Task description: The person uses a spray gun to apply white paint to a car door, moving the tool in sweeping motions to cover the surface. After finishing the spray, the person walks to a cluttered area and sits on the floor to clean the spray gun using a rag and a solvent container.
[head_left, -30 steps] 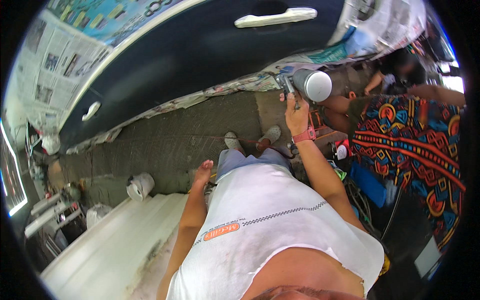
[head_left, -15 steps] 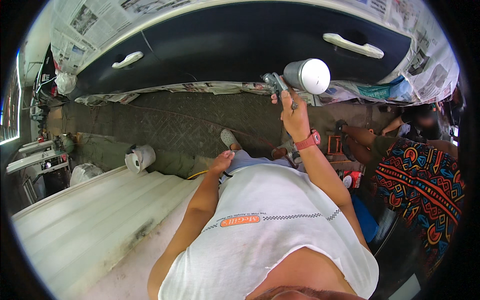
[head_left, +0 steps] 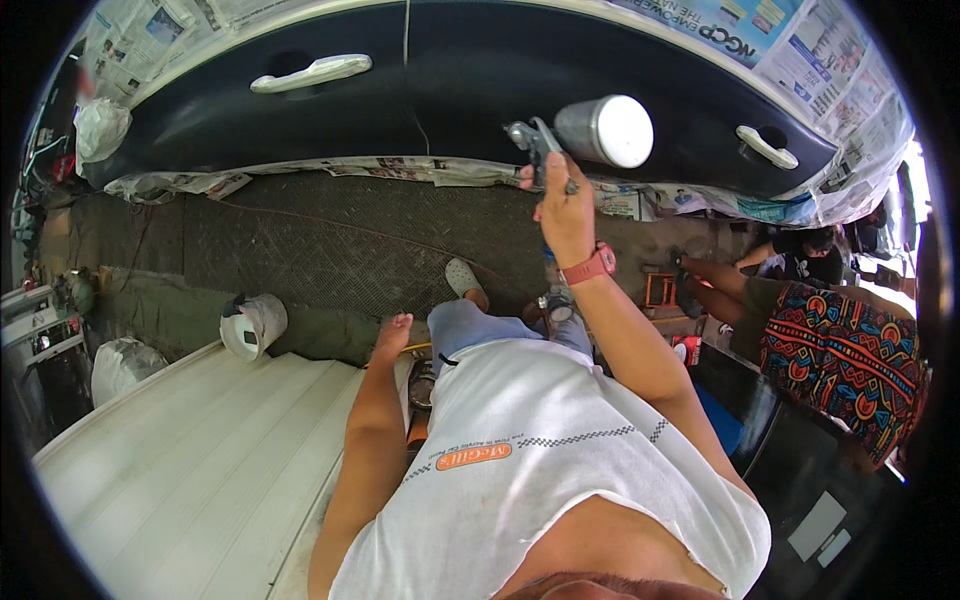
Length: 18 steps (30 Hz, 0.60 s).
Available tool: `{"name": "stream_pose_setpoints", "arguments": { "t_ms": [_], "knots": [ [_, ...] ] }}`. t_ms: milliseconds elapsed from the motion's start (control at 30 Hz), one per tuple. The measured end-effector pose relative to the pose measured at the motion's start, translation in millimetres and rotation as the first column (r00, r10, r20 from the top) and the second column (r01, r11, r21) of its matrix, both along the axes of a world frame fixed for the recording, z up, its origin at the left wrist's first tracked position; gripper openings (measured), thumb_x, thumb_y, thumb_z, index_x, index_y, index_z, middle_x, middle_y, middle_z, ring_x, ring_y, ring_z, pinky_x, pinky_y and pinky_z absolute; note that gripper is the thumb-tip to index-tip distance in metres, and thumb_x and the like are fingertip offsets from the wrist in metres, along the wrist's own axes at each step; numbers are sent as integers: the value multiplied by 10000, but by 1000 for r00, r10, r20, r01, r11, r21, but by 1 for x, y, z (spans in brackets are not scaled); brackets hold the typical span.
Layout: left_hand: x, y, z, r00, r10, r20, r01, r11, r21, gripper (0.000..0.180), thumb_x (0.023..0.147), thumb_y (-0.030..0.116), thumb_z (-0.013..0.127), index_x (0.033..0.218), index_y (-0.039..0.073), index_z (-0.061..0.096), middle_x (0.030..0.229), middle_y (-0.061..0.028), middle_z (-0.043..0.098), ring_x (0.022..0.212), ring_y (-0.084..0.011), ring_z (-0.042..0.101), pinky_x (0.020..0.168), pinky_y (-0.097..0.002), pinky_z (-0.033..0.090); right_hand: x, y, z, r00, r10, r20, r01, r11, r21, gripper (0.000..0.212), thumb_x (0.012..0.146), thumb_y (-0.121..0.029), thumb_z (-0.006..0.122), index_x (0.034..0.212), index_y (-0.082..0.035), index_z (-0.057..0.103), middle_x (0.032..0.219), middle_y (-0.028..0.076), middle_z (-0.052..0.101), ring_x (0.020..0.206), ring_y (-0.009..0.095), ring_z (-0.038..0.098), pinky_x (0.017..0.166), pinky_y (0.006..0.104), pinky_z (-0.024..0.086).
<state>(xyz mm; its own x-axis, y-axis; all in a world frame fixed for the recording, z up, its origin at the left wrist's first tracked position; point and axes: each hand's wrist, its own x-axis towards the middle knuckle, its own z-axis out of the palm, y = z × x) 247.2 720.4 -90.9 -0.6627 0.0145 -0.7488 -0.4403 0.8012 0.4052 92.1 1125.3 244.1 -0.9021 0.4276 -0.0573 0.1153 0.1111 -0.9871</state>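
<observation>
Head view: right hand (head_left: 563, 205) grips spray gun (head_left: 585, 138).

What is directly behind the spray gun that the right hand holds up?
Behind the spray gun in the right hand is a dark car door panel. The gun's cup hides part of it.

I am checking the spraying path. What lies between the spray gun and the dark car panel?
Nothing: in the head view the stretch from the spray gun, held in the right hand, to the panel is bare.
</observation>
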Motion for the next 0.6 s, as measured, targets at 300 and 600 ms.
{"name": "stream_pose_setpoints", "arguments": {
  "t_ms": [300,600],
  "knots": [
    [-5,-45,5,996,94,1,-94,992,84,603,1016,560,433,1329,80,619,1272,-174,673,1177,-394,622,1009,-471,470,-47,-57,29,991,134,2,-133,986,-103,533,1094,-451,414,1273,7,621,931,71,708,788,97,675,477,220,463],
    [-4,37,11,980,119,159,-147,974,172,572,1002,503,564,1302,21,630,1277,-130,697,1200,-237,654,1032,-355,480,-1,36,28,987,-158,3,157,987,31,516,1094,-437,415,1199,12,646,947,83,726,768,112,678,496,235,483]
  ]
}}
